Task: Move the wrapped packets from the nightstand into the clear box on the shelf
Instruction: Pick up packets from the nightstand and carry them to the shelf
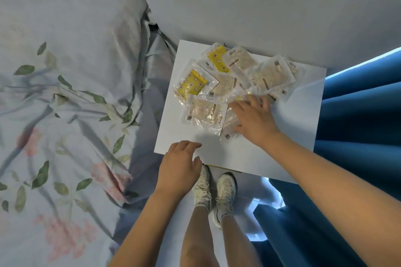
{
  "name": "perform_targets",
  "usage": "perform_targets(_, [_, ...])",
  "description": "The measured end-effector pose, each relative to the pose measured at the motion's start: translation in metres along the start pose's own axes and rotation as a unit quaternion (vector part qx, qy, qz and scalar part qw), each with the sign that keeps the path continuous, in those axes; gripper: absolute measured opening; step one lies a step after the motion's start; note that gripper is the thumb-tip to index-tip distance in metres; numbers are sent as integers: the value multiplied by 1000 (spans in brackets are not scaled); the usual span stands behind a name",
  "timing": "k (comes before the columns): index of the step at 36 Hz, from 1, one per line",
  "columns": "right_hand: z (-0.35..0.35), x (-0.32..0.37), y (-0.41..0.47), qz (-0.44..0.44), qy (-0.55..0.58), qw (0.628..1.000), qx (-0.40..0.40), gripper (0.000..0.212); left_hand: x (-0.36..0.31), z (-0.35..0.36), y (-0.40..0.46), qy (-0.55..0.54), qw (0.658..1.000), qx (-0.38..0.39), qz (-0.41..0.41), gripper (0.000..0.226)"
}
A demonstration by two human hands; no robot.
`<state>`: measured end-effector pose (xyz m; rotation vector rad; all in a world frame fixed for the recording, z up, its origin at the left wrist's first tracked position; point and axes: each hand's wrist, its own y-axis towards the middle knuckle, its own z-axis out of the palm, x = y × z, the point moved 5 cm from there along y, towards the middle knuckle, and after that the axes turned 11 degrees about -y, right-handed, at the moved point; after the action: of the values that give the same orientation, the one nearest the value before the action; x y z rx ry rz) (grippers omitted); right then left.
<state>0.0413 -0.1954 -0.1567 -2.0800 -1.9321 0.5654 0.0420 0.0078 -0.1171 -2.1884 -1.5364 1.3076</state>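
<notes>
Right hand (255, 120): fingers spread, palm pressed flat on a packet (231, 124) at frame centre. Left hand (180, 168): loosely open, holding nothing, at the nightstand's (282, 136) near edge. Packets (227, 80): heaped on nightstand. Bed (65, 93): left.

The nightstand (282, 136) stood at frame centre, against the wall (238, 6) above it, with the bed (65, 115) filling the left and a curtain (358, 115) at right. The wrapped packets (227, 84) lay overlapping on its upper half.
</notes>
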Motion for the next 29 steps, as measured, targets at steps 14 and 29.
perform_targets(14, [18, -35, -33, 241, 409, 880, -24, 34, -26, 35, 45, -472, 862, 39, -183, 54])
perform_targets(29, [-27, -5, 24, 170, 485, 857, -47, 45, 24, 0, 64, -680, 704, -107, -176, 45])
